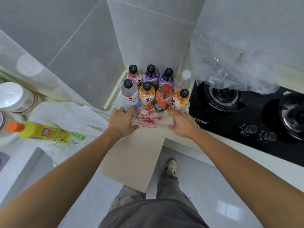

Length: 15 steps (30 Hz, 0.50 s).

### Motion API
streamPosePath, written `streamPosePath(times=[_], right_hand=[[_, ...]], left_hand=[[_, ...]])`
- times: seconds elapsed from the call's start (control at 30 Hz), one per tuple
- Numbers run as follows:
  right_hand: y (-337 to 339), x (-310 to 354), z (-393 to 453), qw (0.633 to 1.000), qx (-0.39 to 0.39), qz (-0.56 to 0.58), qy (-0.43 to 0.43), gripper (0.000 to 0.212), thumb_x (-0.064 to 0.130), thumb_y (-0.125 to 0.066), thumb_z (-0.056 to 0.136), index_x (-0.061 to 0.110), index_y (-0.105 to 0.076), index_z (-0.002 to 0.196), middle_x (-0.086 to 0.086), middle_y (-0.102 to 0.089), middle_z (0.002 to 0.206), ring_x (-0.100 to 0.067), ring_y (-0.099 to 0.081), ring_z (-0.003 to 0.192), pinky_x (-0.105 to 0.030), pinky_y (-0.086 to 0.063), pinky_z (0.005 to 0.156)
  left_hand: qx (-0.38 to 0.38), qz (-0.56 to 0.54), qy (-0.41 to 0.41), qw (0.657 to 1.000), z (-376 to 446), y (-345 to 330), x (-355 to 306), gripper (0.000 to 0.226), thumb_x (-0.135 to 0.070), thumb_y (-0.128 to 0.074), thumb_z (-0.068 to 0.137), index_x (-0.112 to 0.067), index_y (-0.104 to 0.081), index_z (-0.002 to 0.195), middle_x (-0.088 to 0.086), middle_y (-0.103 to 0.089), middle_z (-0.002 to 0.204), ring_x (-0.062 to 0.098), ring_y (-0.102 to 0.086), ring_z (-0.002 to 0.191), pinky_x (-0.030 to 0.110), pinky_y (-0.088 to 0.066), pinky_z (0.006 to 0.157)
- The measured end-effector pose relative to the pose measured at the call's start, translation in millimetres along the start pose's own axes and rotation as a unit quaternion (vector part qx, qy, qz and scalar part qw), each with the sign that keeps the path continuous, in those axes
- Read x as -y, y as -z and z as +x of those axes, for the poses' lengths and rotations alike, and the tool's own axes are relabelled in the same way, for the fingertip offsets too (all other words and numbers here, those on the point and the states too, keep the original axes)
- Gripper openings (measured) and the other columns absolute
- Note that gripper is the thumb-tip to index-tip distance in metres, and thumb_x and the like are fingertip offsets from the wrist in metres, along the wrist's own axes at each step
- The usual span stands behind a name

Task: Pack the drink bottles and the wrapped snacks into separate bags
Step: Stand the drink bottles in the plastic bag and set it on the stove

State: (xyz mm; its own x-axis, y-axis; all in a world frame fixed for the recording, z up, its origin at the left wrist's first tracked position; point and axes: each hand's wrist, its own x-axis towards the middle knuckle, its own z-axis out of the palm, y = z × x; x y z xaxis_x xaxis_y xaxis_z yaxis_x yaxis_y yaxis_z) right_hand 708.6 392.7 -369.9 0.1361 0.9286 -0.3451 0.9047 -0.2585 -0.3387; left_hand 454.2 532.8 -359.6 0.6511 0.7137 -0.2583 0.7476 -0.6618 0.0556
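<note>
Head view, looking down at a pale beige corner surface (pixel 131 155) against grey wall tiles. Black glass two-burner gas hob (pixel 238 116) on the right side, crumpled clear plastic sheet (pixel 230 63) draped over its back edge. White plastic bag with green print (pixel 65 122) lies flat on the left, yellow squeeze bottle with orange cap (pixel 37 131) lying on top of it. White-lidded round container (pixel 14 97) at far left.

Eight drink bottles stand upright, packed tight in the corner: pink-label black-cap bottle (pixel 134 75), two purple-label black-cap bottles (pixel 150 74) (pixel 167 79), clear white-cap bottle (pixel 183 80), clear water bottle with black cap (pixel 130 94), orange-label black-cap bottle (pixel 147 96), red-cap orange juice bottle (pixel 163 98), second orange-label black-cap bottle (pixel 180 100). They appear to stand in a thin translucent bag with red print (pixel 146 118), its front edge bunched down in front of them.

Left hand (pixel 121 120) pinches that bag's front edge, thumb underneath. Right hand (pixel 183 123) rests on the bag's right side, fingers extended, not clamped.
</note>
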Motion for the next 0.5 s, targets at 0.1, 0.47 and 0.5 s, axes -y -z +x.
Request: streamPosePath(times=[0.1, 0.47, 0.5], right_hand=[[-3, 1, -2, 1.0, 0.006, -0.001, 0.023, 0.062, 0.055, -0.055, 0.099, 0.024, -0.041, 0.15, -0.006, -0.059, 0.139, -0.031, -0.058, 0.124, -0.045, -0.039, 0.105], [-13, -11, -6, 0.996, -0.031, -0.024, 0.08, 0.03, 0.028, -0.05, 0.1, 0.018, -0.062, 0.075, 0.003, -0.062, 0.086, -0.021, -0.051, 0.095, -0.048, -0.037, 0.106], [-10, -10, -7, 0.996, -0.047, -0.016, 0.081, 0.031, 0.025, -0.049, 0.1, 0.017, -0.054, 0.071, 0.002, -0.056, 0.076, -0.021, -0.049, 0.086, -0.049, -0.039, 0.104]], left_hand=[[0.019, 0.062, -0.016, 0.998, 3, 2, -1, 0.061, -0.058, -0.062, 0.09, -0.032, -0.05, 0.145, 0.001, -0.066, 0.123, 0.026, -0.051, 0.112, 0.039, -0.04, 0.094], [0.041, 0.008, -0.06, 0.997, 1, -8, -1, 0.037, -0.037, -0.052, 0.102, -0.029, -0.061, 0.137, -0.008, -0.057, 0.142, 0.024, -0.039, 0.125, 0.043, -0.035, 0.098], [0.045, -0.006, -0.059, 0.997, 2, -9, 0, 0.036, -0.036, -0.05, 0.102, -0.029, -0.06, 0.136, -0.007, -0.059, 0.139, 0.024, -0.039, 0.124, 0.043, -0.035, 0.097]])
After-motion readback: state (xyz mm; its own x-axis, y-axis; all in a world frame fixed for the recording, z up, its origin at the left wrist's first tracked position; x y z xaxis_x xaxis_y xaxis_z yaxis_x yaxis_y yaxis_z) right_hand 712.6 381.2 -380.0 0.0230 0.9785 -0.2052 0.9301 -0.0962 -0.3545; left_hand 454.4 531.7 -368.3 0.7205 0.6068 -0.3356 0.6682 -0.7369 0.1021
